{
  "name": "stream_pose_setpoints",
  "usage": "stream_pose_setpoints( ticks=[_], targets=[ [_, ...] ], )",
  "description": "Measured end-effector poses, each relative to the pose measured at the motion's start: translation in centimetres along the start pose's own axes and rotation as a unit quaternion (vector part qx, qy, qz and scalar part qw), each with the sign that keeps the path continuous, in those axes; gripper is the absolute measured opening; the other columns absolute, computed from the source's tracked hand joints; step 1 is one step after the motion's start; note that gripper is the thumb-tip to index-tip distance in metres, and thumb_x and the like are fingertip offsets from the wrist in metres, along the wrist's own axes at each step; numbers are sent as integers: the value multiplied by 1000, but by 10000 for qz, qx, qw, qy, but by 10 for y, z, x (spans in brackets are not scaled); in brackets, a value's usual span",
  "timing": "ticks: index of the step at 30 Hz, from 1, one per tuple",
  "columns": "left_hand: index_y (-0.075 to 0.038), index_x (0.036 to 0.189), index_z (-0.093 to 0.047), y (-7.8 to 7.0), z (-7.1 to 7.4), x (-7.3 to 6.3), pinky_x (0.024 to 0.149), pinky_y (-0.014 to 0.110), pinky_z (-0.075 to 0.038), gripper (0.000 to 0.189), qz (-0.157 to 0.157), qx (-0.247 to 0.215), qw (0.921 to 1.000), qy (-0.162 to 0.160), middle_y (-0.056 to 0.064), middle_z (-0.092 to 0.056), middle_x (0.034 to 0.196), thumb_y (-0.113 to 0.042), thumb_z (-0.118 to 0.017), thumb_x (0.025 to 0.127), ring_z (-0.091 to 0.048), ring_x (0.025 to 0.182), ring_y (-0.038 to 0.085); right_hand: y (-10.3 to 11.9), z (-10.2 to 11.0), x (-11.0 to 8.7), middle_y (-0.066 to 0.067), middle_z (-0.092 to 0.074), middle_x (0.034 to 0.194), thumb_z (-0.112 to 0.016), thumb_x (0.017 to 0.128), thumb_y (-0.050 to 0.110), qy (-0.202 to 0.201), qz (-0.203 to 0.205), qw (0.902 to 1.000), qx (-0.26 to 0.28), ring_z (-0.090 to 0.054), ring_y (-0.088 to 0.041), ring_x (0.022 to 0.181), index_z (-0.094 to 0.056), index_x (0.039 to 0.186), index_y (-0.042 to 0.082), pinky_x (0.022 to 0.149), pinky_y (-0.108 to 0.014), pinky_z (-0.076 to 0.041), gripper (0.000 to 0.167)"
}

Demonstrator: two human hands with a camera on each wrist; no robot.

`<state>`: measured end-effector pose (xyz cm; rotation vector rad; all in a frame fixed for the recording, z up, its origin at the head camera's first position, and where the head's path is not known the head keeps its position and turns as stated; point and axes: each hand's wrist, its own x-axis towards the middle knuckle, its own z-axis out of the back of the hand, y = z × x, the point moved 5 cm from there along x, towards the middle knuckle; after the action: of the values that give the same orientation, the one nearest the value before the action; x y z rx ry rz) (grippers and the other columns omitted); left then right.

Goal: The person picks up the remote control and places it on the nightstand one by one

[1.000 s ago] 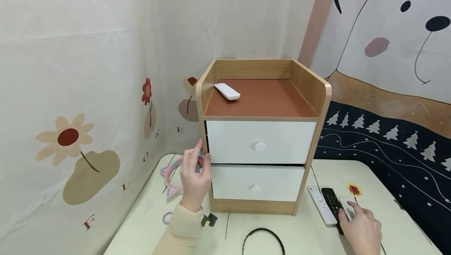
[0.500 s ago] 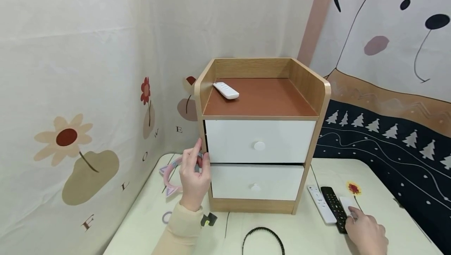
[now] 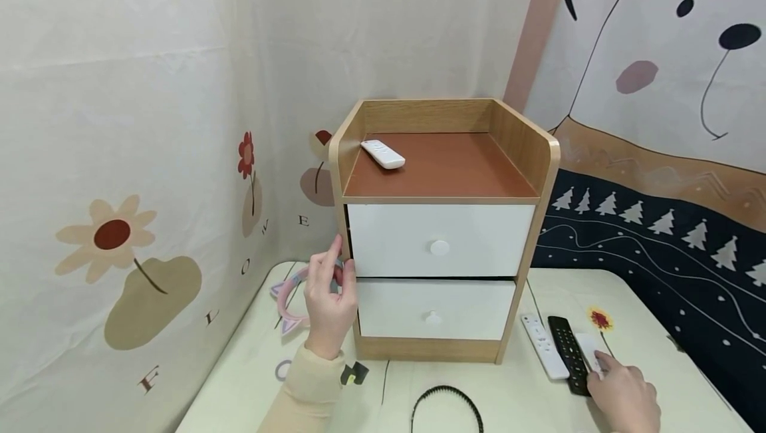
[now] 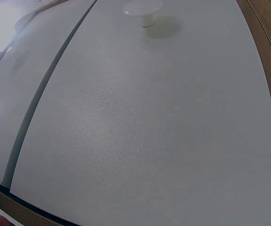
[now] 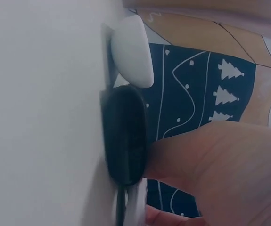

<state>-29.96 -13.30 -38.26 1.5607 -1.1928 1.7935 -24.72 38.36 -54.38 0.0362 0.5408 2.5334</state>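
Pale printed cloth (image 3: 149,120) hung behind the drawer unit (image 3: 389,240) standing on the table (image 3: 514,386). At right, a slim white remote (image 3: 543,346), a black remote (image 3: 565,348) and an outer white remote (image 3: 586,345) lay side by side, presumably for neatness. From my distance, the left hand (image 3: 330,293), loosely extended, touched the unit's left edge, as if steadying it. The right hand (image 3: 625,396), partly closed, seemed to pinch the outer white remote's near end; blur in the wrist view hid the thumb's contact.

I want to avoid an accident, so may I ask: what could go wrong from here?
The right hand is close beside the black remote, so its fingers might knock that remote askew.
The left hand is at the left side of the cabinet; a hard push could perhaps jolt it and make the white remote on top slide.
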Motion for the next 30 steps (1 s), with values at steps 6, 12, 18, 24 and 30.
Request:
stream_pose_setpoints(
  ticks=[6, 12, 18, 24, 30],
  targets=[
    [3, 149, -64, 0, 1, 0, 59, 25, -44, 56, 6, 0, 10000, -10, 19, -59, 97, 15, -70, 95, -51, 68, 17, 1, 5, -1, -45, -63, 126, -70, 95, 24, -342, 140, 9991, 188, -64, -62, 109, -63, 140, -7, 88, -70, -57, 55],
    [4, 149, -64, 0, 1, 1, 59, 25, -44, 56, -2, -45, 10000, -7, 20, -59, 97, 15, -70, 95, -51, 68, 17, 5, 11, -2, -43, -68, 115, -73, 94, 30, -838, 420, 9948, 391, -67, -59, 103, -68, 132, -9, 83, -66, -57, 54],
    [4, 150, -63, 1, 1, 1, 60, 24, -44, 56, 17, -48, 10000, 14, 20, -59, 98, 15, -70, 95, -51, 68, 17, 17, 17, -9, -41, -70, 114, -75, 93, 30, -1368, 633, 9864, 659, -67, -60, 104, -71, 127, -9, 86, -66, -54, 52],
    [4, 150, -64, 0, 1, 0, 60, 24, -44, 57, 23, -64, 10000, 27, 20, -59, 97, 15, -70, 95, -51, 68, 17, 33, 25, -22, -40, -70, 119, -76, 92, 28, -1667, 868, 9784, 866, -65, -61, 111, -73, 126, -6, 95, -68, -51, 48],
    [4, 149, -64, 1, 0, 1, 60, 23, -45, 56, 6, -77, 10000, 8, 20, -60, 97, 15, -70, 95, -52, 68, 17, 59, 36, -44, -39, -69, 125, -73, 92, 26, -2314, 1189, 9572, 1269, -62, -58, 115, -75, 122, -3, 100, -69, -49, 41]
  ],
)
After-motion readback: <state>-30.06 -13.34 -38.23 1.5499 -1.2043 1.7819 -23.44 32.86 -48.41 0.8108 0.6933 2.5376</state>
